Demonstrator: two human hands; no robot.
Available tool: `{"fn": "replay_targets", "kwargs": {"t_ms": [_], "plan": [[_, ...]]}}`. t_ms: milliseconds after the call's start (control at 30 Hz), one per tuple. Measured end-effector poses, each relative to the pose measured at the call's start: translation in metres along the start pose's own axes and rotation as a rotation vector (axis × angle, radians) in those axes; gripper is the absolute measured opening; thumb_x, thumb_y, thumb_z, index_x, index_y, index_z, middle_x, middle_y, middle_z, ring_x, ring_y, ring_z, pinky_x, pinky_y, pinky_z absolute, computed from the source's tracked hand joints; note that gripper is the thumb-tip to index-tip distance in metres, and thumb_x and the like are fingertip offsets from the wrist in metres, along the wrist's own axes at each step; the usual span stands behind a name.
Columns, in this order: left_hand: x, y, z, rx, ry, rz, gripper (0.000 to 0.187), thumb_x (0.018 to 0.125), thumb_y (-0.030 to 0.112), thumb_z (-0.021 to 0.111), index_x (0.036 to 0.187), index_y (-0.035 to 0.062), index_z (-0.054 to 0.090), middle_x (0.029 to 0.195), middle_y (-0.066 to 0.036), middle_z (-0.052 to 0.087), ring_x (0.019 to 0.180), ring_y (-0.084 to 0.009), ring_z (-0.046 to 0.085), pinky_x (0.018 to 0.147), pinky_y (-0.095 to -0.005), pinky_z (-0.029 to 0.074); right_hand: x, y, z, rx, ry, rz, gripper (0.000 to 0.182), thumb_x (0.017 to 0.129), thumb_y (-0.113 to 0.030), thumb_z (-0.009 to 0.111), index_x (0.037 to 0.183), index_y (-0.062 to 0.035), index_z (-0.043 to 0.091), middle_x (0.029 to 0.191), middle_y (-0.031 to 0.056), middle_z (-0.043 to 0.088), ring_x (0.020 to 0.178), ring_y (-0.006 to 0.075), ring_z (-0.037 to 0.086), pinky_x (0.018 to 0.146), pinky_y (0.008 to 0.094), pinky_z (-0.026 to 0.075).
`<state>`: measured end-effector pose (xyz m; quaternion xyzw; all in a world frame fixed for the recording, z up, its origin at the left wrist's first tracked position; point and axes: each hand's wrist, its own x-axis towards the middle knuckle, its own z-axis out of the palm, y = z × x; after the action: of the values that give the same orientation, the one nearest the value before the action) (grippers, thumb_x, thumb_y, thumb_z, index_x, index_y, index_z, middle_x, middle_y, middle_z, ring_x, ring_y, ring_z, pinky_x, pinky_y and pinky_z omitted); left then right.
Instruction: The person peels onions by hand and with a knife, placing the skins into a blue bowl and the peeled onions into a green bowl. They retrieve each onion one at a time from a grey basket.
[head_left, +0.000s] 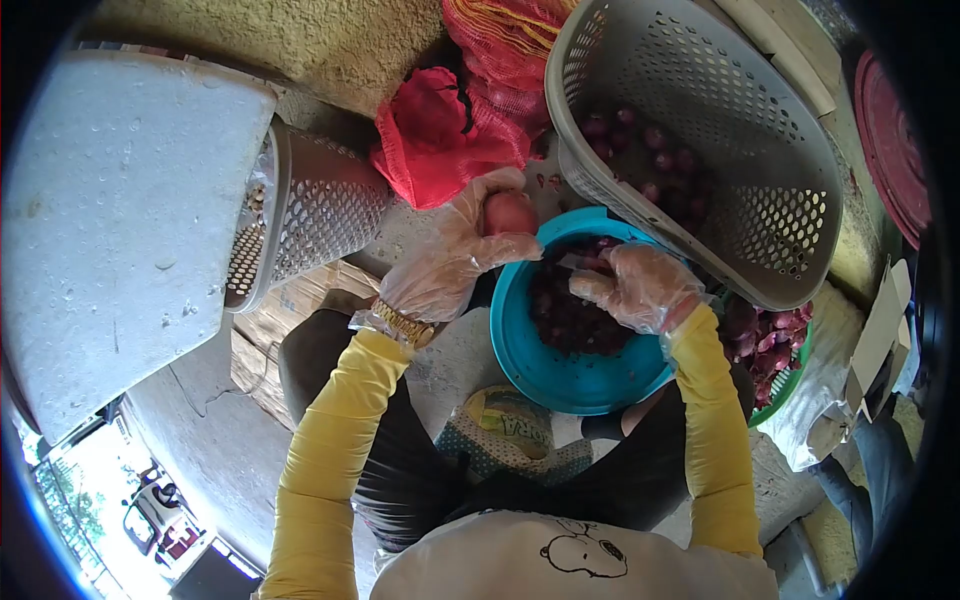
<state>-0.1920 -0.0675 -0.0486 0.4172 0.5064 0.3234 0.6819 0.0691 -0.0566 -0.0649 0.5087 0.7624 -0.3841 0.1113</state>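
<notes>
My left hand (pixel 455 245), in a clear plastic glove, is closed around a round reddish onion (pixel 511 213) just left of the basin's rim. The blue basin (pixel 515 350) stands in front of me with dark red onion pieces and skins (pixel 580 315) inside. Over its right part is my gloved right hand (pixel 640 285), with thumb and fingers drawn together. I cannot tell what is between them; loose clear plastic shows at the fingertips. Behind the basin, a tilted grey perforated basket (pixel 740 100) holds several small purple onions (pixel 665 155).
Red mesh sacks (pixel 450 130) lie behind my left hand. A green basket (pixel 790 375) of red onion skins sits at the right. Another grey basket (pixel 325 205) stands on the left beside a pale board (pixel 120 200). A patterned sack (pixel 510 430) lies between my legs.
</notes>
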Motion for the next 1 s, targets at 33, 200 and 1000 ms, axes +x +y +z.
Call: {"fn": "replay_targets", "kwargs": {"t_ms": [33,200,1000], "plan": [[-0.002,0.001,0.000,-0.165,-0.016,-0.005,0.065,0.085,0.003,0.083,0.142,0.0074,0.050,0.118,-0.003,0.057,0.094,-0.0081,0.062,0.083,-0.0223,0.053,-0.001,0.000,-0.002,0.036,0.007,0.004,0.062,0.089,-0.055,0.075,0.115,0.0008,0.071,0.098,0.0175,0.073,0.091,0.0323,0.071,0.083,0.0431,0.055],[0.000,0.009,-0.004,-0.130,-0.024,-0.069,0.075,0.082,0.002,0.085,0.146,0.0096,0.046,0.121,-0.003,0.056,0.096,-0.0071,0.062,0.082,-0.0223,0.054,0.004,-0.001,0.008,0.482,0.226,-0.119,0.060,0.083,-0.046,0.085,0.118,-0.0006,0.065,0.096,0.0134,0.072,0.083,0.0261,0.069,0.076,0.0405,0.054],[-0.027,0.022,-0.007,0.010,-0.083,0.026,0.083,0.074,-0.009,0.084,0.146,0.0010,0.045,0.135,-0.010,0.054,0.125,-0.0207,0.058,0.108,-0.0337,0.051,-0.005,-0.056,-0.008,0.309,0.599,-0.381,0.049,0.071,-0.043,0.088,0.099,-0.0074,0.070,0.089,0.0119,0.071,0.084,0.0344,0.070,0.070,0.0427,0.054]]}}
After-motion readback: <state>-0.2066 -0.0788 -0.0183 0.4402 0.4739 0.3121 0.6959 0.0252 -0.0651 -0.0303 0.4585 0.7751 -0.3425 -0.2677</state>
